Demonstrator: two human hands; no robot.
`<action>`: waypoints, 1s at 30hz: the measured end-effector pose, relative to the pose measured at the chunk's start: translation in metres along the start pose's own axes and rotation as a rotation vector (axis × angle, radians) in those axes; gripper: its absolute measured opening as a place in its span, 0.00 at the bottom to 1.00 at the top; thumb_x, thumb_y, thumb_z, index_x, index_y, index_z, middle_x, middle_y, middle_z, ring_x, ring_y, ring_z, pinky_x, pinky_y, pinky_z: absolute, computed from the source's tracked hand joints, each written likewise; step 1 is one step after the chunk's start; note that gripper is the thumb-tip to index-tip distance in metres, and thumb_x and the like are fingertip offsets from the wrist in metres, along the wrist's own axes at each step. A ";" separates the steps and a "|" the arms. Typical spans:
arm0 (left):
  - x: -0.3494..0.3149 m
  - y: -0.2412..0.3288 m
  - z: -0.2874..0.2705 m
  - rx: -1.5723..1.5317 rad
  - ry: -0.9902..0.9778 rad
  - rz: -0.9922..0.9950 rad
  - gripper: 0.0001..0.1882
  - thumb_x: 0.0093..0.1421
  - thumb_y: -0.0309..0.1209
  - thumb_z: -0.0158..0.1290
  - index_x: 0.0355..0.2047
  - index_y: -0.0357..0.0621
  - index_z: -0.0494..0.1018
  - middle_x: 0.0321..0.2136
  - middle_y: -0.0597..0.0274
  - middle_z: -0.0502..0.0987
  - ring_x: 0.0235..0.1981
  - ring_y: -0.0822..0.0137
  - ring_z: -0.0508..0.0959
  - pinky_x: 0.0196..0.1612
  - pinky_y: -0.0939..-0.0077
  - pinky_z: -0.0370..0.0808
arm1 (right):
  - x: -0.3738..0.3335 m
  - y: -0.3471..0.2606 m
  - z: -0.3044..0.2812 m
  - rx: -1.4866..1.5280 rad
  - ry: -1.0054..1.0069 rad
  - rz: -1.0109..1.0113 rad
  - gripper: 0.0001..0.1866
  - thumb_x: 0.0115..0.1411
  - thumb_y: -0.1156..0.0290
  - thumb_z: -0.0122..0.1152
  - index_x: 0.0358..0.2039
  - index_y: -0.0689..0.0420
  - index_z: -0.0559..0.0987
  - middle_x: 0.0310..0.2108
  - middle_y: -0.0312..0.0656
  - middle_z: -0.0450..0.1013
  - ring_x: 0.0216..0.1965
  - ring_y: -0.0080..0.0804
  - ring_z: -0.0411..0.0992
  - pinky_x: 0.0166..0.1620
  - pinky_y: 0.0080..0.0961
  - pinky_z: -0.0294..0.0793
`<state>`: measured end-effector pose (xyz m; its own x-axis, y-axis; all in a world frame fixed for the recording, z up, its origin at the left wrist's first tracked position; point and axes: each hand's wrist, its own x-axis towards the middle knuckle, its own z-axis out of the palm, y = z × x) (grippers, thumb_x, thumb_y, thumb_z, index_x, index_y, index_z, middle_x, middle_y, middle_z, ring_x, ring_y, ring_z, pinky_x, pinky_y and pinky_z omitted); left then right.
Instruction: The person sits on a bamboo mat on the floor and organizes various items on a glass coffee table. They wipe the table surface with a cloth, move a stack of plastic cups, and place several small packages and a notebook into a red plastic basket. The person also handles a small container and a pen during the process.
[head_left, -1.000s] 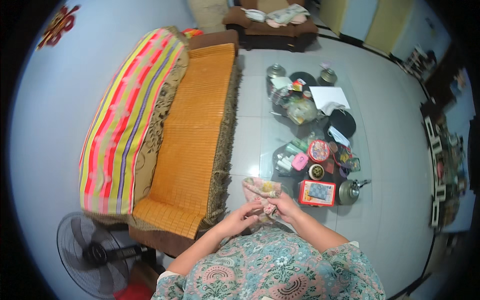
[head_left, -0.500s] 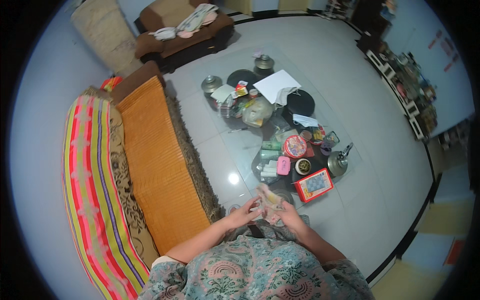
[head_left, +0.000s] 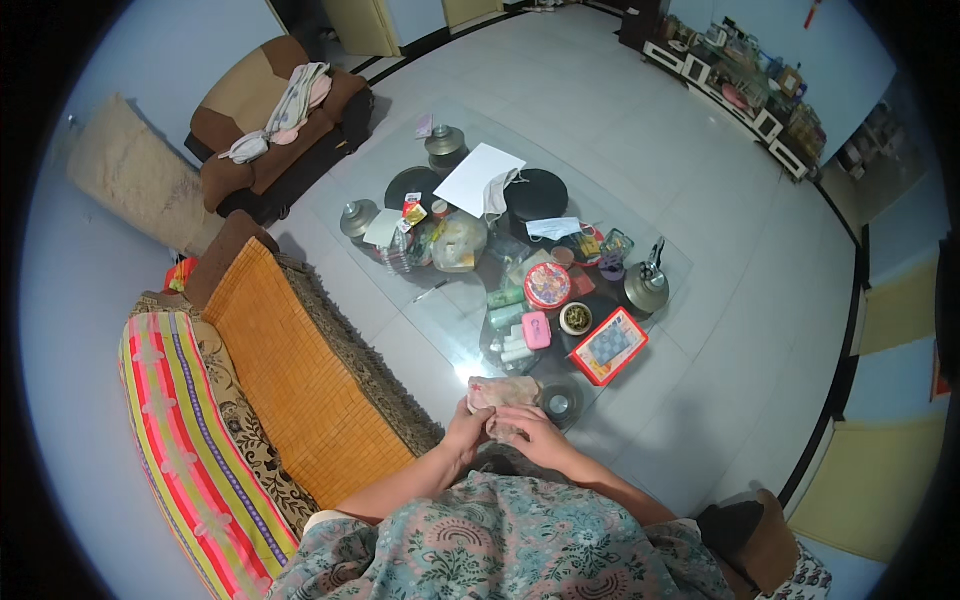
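A small pale pink cloth [head_left: 503, 391] with a reddish mark is in both my hands, just in front of my body and by the table's near edge. My left hand [head_left: 466, 430] grips its left side, thumb on top. Across the lower part lies my right hand [head_left: 538, 438], its fingers pressed on the fabric near the left thumb. The cloth looks spread flat at the far side and bunched under the fingers. Close to the right hand is a round metal table foot [head_left: 561, 404].
Beyond the hands a glass table [head_left: 655, 225] bears a red box [head_left: 609, 346], a pink box [head_left: 536, 330], a round red tin [head_left: 548, 287], a small bowl [head_left: 576, 319], a kettle [head_left: 647, 288] and white paper [head_left: 480, 178]. At left stands a sofa with an orange cover [head_left: 300, 390].
The cloth has gone from hanging bunched between my hands to lying flatter across them. My right hand has moved left over it, close to the left. The view has turned rightward.
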<state>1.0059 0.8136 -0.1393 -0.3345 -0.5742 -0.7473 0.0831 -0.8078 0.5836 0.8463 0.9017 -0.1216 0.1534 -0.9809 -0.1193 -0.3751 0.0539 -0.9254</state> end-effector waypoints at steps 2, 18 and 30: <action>0.005 0.001 -0.003 0.079 0.052 0.023 0.24 0.57 0.23 0.51 0.54 0.44 0.59 0.38 0.59 0.72 0.33 0.67 0.76 0.31 0.71 0.77 | -0.004 0.006 0.001 0.046 0.044 0.036 0.24 0.55 0.75 0.56 0.55 0.53 0.71 0.62 0.42 0.59 0.63 0.42 0.56 0.63 0.35 0.55; 0.188 0.125 -0.131 0.985 -0.121 -0.116 0.52 0.54 0.52 0.58 0.67 0.43 0.41 0.62 0.43 0.59 0.60 0.50 0.65 0.59 0.59 0.63 | 0.070 0.049 0.072 -0.058 0.447 0.582 0.19 0.57 0.68 0.56 0.50 0.56 0.74 0.54 0.45 0.68 0.55 0.47 0.65 0.57 0.37 0.64; 0.250 0.157 -0.309 2.184 -0.890 -0.279 0.21 0.57 0.41 0.56 0.47 0.43 0.73 0.34 0.51 0.78 0.31 0.52 0.77 0.32 0.59 0.74 | 0.057 0.105 0.209 -0.008 0.715 1.175 0.24 0.52 0.50 0.63 0.29 0.62 0.76 0.28 0.52 0.75 0.31 0.49 0.74 0.34 0.40 0.70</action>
<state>1.2255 0.5022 -0.3323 -0.3711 0.1332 -0.9190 -0.5387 0.7753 0.3299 1.0068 0.8902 -0.3009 -0.7534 -0.2411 -0.6118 0.0388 0.9125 -0.4073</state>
